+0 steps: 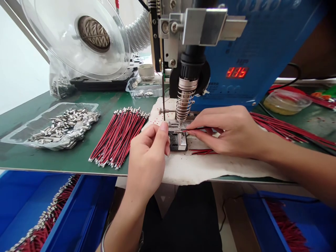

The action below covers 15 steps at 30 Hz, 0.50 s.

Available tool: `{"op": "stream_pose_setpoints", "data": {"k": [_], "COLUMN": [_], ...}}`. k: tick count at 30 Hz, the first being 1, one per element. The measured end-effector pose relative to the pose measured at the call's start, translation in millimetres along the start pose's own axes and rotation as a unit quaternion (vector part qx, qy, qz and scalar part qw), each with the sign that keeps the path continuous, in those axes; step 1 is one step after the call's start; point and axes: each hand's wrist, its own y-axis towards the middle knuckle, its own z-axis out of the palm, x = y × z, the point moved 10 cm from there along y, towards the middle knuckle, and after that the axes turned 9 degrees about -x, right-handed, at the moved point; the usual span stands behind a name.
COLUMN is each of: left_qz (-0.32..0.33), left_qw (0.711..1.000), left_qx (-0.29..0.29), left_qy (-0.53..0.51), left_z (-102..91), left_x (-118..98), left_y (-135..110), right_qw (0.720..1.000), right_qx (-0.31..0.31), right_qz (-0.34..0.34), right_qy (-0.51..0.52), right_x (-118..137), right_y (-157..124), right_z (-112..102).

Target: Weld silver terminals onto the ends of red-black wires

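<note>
My right hand (231, 131) pinches a thin red-and-black wire (196, 129) between thumb and fingers. The wire's end lies over a small metal fixture (182, 143), right under the tip of a spring-wrapped soldering iron (183, 99). At the fixture's left side is my left hand (148, 152), closed with the thumb pressed against the index finger. Whatever sits in that pinch is hidden by the fingertips. A few red-and-black wires (202, 152) lie on the white cloth beneath my right hand.
A blue machine (231, 94) with a red display stands behind. Left are a wire bundle (119, 138) with metal ends and a plastic tray (18, 136) of metal connectors. More wires (286, 129) lie right. Blue bins (86, 210) sit below the green table's edge (65, 170).
</note>
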Motion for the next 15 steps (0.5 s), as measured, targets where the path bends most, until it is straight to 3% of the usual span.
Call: {"op": "stream_pose_setpoints", "data": {"k": [15], "left_qz": [0.006], "left_qw": [1.000], "left_qx": [0.003], "left_qy": [0.000], "left_z": [0.2], "left_x": [0.4], "left_y": [0.6], "right_qw": [0.998], "right_qx": [-0.054], "right_qz": [-0.021], "right_qy": [-0.022], "right_x": [7.0], "right_y": [1.1], "right_z": [-11.4]}}
